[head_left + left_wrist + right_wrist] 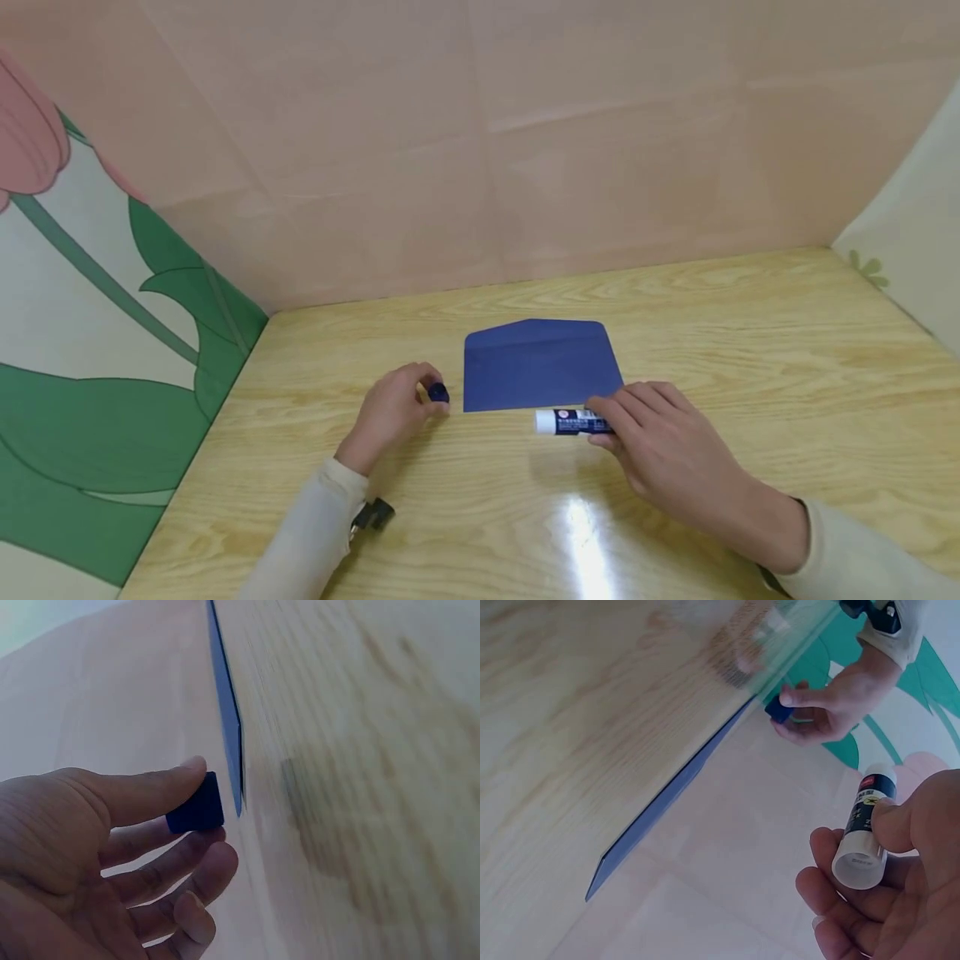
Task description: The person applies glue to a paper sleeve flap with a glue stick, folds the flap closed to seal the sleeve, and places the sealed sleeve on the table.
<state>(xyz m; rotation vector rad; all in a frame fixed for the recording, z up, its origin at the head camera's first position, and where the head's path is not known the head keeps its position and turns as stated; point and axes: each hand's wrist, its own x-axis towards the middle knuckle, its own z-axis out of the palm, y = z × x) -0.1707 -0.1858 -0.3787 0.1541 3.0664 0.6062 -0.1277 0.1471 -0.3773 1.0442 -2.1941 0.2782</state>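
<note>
Between the thumb and fingers of my left hand [396,410] I pinch a small dark blue cap [438,392]; the left wrist view shows the cap [199,806] from the side. My right hand [667,446] grips a glue stick [573,422] with a dark blue printed label, its white end pointing left. In the right wrist view the thumb presses along the glue stick's barrel [866,817], and the cap is apart from it. A blue envelope [540,367] lies on the table just beyond both hands, its flap at the far side.
The wood-grain table [750,333] has a bright reflection near the front. A pink cloth wall [487,150] rises behind it, with a flower-patterned panel [97,400] at the left and a pale panel [915,217] at the right. A small black device [373,514] sits at my left wrist.
</note>
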